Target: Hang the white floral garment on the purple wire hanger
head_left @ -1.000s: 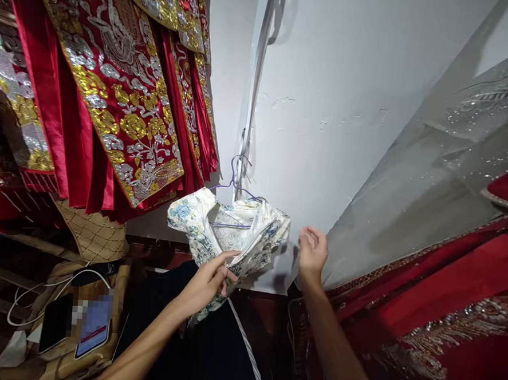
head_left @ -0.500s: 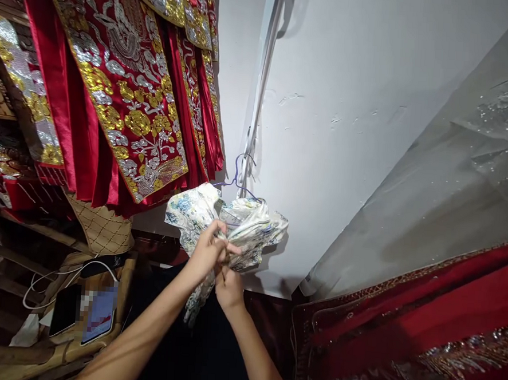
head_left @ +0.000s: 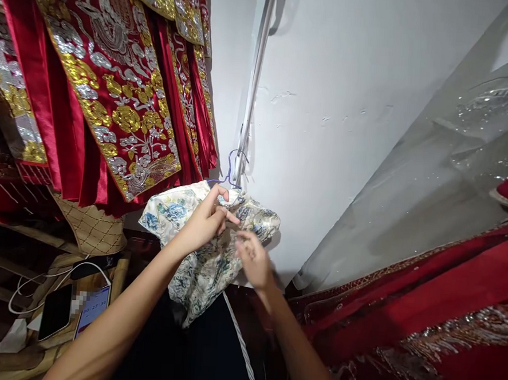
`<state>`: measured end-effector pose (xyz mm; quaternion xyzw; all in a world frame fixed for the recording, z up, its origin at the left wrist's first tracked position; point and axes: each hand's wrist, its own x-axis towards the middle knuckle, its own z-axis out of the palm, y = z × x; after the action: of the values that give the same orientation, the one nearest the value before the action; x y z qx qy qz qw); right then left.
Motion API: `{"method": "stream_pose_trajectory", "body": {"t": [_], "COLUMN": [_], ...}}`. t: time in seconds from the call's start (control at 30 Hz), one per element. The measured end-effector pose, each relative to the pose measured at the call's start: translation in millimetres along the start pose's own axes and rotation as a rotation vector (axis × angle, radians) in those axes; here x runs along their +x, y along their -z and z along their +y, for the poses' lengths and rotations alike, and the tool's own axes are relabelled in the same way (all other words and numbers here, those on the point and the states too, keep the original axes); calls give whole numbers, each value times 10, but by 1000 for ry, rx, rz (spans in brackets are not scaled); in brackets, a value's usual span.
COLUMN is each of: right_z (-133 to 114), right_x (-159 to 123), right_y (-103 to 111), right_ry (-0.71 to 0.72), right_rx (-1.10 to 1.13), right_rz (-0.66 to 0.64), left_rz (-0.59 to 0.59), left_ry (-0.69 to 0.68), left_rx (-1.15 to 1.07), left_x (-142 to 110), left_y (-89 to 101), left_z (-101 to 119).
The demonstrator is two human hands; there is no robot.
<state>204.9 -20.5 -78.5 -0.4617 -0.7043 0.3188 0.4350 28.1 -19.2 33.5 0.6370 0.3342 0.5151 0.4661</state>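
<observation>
A white blouse (head_left: pixel 197 278) with blue floral print hangs on a thin purple hanger (head_left: pixel 229 174). My left hand (head_left: pixel 207 218) lies over the upper front of this blouse. Its lower fingers are curled at the cloth, while one finger bends at the neckline and another points right. Some of its fingertips are hidden. To the right, my right hand (head_left: pixel 254 259) is in front of the blouse, loosely bent with fingers apart and slightly blurred. No cloth shows between its fingers. A twisted white cord (head_left: pixel 238 338) runs down from the blouse's lower edge over dark clothing.
Red garments with gold and silver embroidery (head_left: pixel 129 119) hang at left. A metal rail (head_left: pixel 257 70) runs along the white wall (head_left: pixel 307 159). Two phones (head_left: pixel 55 310) and a white cable (head_left: pixel 19 296) rest on a bamboo chair. More red beaded cloth (head_left: pixel 403 291) is at right.
The bunched blouse has opened out flatter and hangs lower. My right hand has moved apart from my left, up and to the right. The white cord has come into view.
</observation>
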Motion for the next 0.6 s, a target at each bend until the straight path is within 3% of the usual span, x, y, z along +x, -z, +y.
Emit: {"method": "stream_pose_trajectory", "body": {"t": [0.07, 0.2, 0.37, 0.6], "right_z": [-333, -747, -801, -822], "right_x": [282, 647, 786, 803], "right_y": [192, 320, 199, 27], "right_ry": [160, 434, 403, 435], "right_rx": [-51, -253, -406, -417], "right_rz": [29, -115, -215, -123], "left_rz": [43, 138, 126, 210], "left_ry": [-30, -52, -6, 0], "left_rx": [53, 110, 162, 159], "left_x": [-34, -88, -160, -56], "left_y": [49, 230, 358, 305], "left_z": [-30, -10, -89, -446]}}
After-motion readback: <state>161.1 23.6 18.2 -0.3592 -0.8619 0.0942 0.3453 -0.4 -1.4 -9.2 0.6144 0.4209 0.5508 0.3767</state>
